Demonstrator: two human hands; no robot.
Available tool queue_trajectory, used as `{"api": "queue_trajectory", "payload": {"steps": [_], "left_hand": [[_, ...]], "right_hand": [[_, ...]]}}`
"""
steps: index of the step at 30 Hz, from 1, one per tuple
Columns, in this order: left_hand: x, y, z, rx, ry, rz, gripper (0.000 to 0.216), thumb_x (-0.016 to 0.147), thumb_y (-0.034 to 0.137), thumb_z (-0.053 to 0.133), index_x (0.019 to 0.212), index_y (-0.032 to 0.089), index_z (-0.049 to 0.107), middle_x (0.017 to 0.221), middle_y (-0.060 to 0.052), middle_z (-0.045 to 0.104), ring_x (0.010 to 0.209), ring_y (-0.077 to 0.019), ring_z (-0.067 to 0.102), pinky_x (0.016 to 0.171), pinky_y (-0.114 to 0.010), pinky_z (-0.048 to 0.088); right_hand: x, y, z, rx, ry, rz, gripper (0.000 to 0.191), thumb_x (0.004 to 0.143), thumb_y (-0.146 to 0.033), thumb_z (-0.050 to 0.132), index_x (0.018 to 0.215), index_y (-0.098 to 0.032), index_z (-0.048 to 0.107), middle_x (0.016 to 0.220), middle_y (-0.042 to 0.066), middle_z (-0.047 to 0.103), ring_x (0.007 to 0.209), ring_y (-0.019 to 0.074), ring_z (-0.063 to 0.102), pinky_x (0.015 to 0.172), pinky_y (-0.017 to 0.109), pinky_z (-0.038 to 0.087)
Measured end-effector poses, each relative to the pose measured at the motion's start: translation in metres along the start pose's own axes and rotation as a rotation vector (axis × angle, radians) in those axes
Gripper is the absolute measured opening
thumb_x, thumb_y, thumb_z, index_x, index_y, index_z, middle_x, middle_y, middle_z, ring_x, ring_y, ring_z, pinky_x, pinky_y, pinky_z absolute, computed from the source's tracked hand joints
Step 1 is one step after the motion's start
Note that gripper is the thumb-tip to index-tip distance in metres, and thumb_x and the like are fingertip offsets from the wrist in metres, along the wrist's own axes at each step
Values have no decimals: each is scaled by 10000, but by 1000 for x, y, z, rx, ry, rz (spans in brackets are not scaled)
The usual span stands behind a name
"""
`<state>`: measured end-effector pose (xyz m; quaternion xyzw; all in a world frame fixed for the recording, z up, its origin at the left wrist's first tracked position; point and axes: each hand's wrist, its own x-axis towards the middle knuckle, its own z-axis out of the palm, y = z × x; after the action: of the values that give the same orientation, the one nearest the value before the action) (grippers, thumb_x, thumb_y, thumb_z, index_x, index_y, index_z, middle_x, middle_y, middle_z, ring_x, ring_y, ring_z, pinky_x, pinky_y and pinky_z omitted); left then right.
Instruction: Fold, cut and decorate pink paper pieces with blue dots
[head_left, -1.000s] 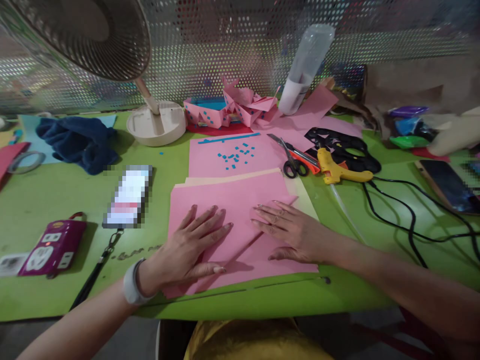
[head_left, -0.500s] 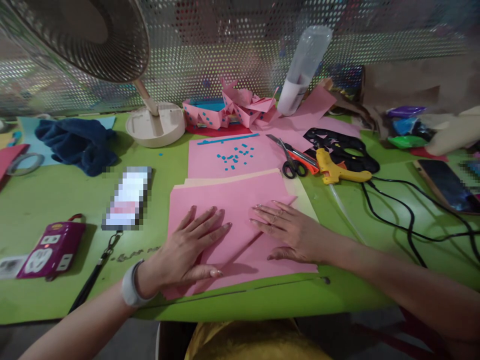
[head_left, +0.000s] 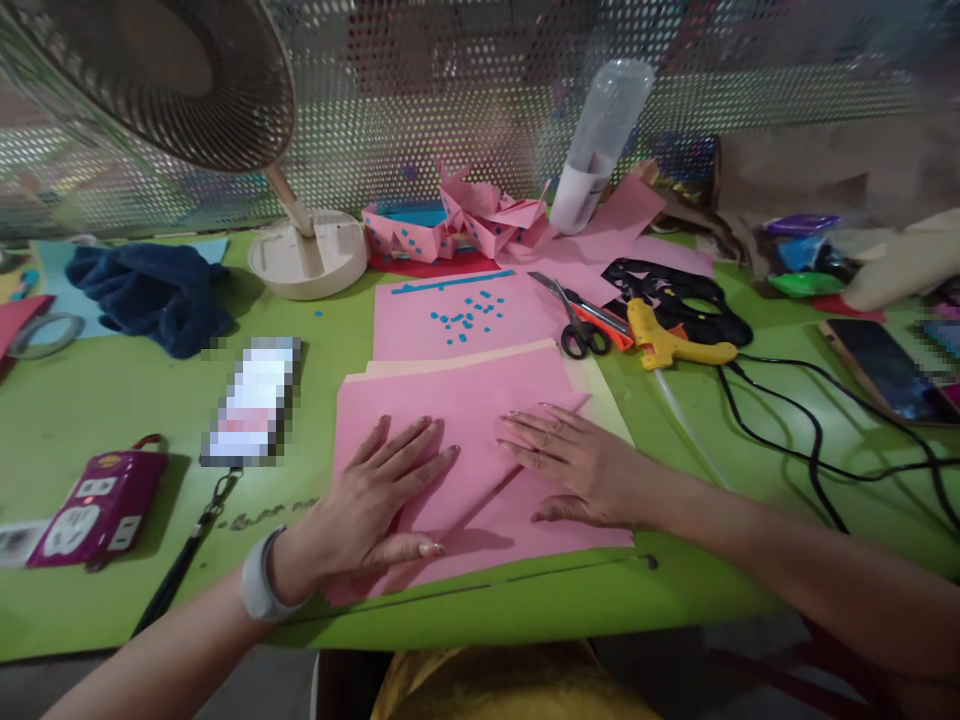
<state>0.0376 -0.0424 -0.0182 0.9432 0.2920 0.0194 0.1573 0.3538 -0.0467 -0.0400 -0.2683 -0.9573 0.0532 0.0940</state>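
Both my hands lie flat on a folded pink paper sheet (head_left: 465, 400) on the green table (head_left: 135, 400). My left hand (head_left: 379, 500) rests on the sheet's left half, fingers spread and pointing up-right. My right hand (head_left: 574, 460) presses the right half, fingers stretched out toward the left along a diagonal fold. A cream sheet (head_left: 600, 385) peeks out beneath the pink one. Neither hand holds anything.
Behind lie a pink sheet with small blue paper bits (head_left: 465, 312), scissors (head_left: 581, 320), a yellow glue gun (head_left: 667, 340) with black cables (head_left: 810, 440), folded pink paper shapes (head_left: 457, 220), a bottle (head_left: 600, 140), a fan (head_left: 304, 250), a blue cloth (head_left: 150, 295), a purple power strip (head_left: 97, 505) and a phone (head_left: 885, 370).
Both hands stay flat on the pink sheet; only the camera view has shifted slightly.
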Motion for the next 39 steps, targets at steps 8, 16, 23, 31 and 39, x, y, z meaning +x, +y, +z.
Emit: {"api": "queue_trajectory", "payload": {"steps": [8,16,23,31,39], "left_hand": [[0,-1,0,14,-1,7,835,875,744,305,1542,262,170,1602,-101,169,1464,-336,195,1177,-588,72],[1,-1,1,29,15,15,831,873,734,338,1545,281,154,1601,-87,183,1455,-347,219,1174,-597,94],[1,-1,0,39,18,20,824,873,716,380,1542,283,168,1595,-85,208,1454,-342,225,1175,-588,117],[2,-1,1,59,29,30,830,872,711,395,1544,290,149,1593,-75,220,1453,-342,227,1175,-588,121],[2,-1,1,63,40,40,837,873,702,408,1546,294,124,1593,-75,216,1448,-345,242,1174,-587,124]], "right_hand": [[0,-1,0,16,-13,27,739,935,-632,366,1435,-91,426,1510,166,392,1436,284,287,1163,545,229],[-2,-6,-1,-2,-28,93,780,902,-683,371,1456,-134,392,1511,167,393,1444,288,266,1145,624,149],[-4,-11,0,-22,-48,149,832,883,-730,327,1471,-143,372,1524,184,360,1444,324,251,1127,663,118],[-4,-16,-2,-35,-52,248,904,840,-772,351,1489,-142,342,1539,217,309,1444,357,232,1101,687,164],[-3,-19,-3,-59,-76,293,897,855,-768,310,1475,-122,366,1541,215,301,1436,379,242,1077,719,187]]}}
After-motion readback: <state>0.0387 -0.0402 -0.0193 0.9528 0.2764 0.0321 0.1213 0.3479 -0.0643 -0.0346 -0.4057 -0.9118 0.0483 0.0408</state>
